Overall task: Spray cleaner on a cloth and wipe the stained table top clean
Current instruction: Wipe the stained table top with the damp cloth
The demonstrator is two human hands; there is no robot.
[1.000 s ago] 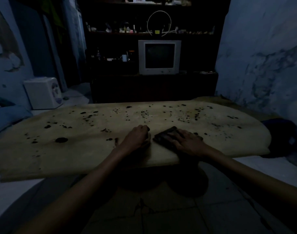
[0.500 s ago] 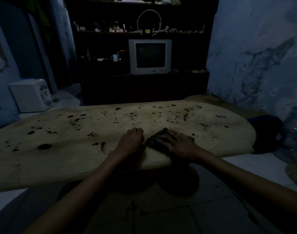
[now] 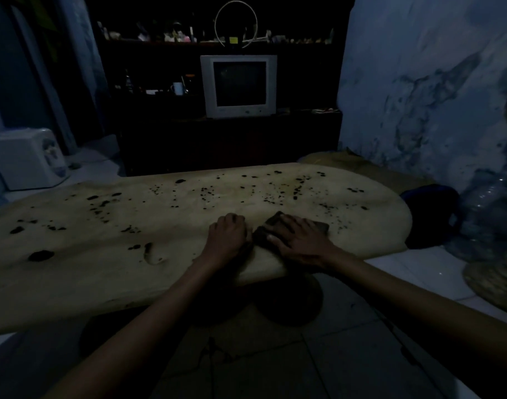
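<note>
Hands are seen at the near edge of the bench [image 3: 108, 272], much where they were a second ago: the right hand [image 3: 300, 240] is laid flat with fingers [image 3: 287, 226] spread over the dark cloth [image 3: 318, 226], pressing it down, while the left hand [image 3: 227, 236] rests just beside it with fingers curled under, and whether anything is held there cannot be told. Little wiping progress is judged to have been made, since dark stains [image 3: 40, 255] are scattered across the middle and far side, and no spray bottle can be made out.
</note>
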